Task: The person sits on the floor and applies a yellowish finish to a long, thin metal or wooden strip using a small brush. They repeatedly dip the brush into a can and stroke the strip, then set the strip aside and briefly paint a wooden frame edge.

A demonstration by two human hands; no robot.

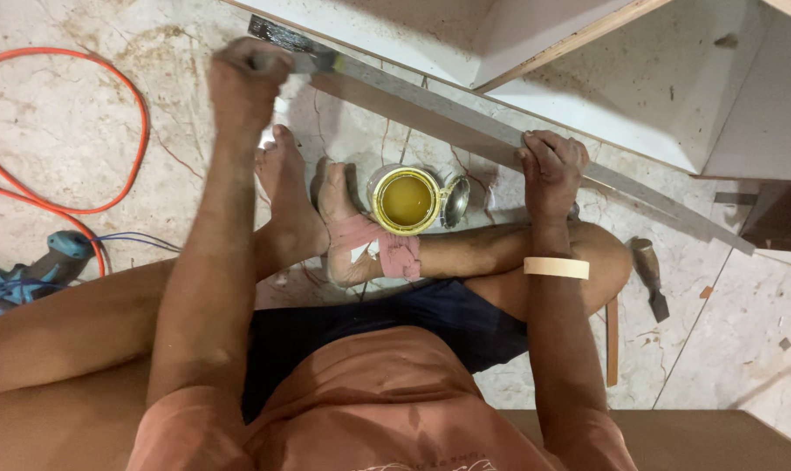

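A long thin grey strip [430,103] runs diagonally across the floor from upper left to lower right. My left hand [243,83] is closed on a brush-like tool [312,61] pressed on the strip's upper end. My right hand [552,170] grips the strip near its middle and holds it steady; a roll of tape [557,267] sits around that wrist. An open tin of yellow adhesive [406,199] stands on the floor beside my bare feet, with its lid [455,200] leaning next to it.
White laminated cabinet panels [640,78] rise at the top right. An orange cable [107,139] loops at the left beside a blue power tool [29,270]. A chisel [650,277] lies right of my knee. A brown board [701,436] sits at the bottom right.
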